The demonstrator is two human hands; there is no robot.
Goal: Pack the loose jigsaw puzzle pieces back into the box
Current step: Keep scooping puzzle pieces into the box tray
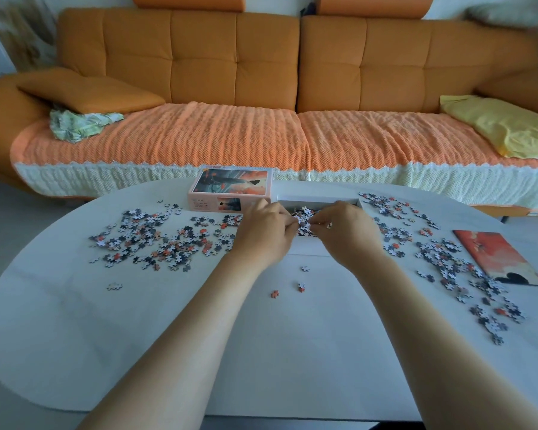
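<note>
Head: left hand (266,233), right hand (346,232) pinch pieces (305,219); both over box (319,200).

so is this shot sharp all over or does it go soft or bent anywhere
Head view: the wide lens bows the sofa and the table rim; its top right corner is smeared; light is soft and even, no glare; the left hand, the right hand and the puzzle pieces over the box look slightly soft.
</note>
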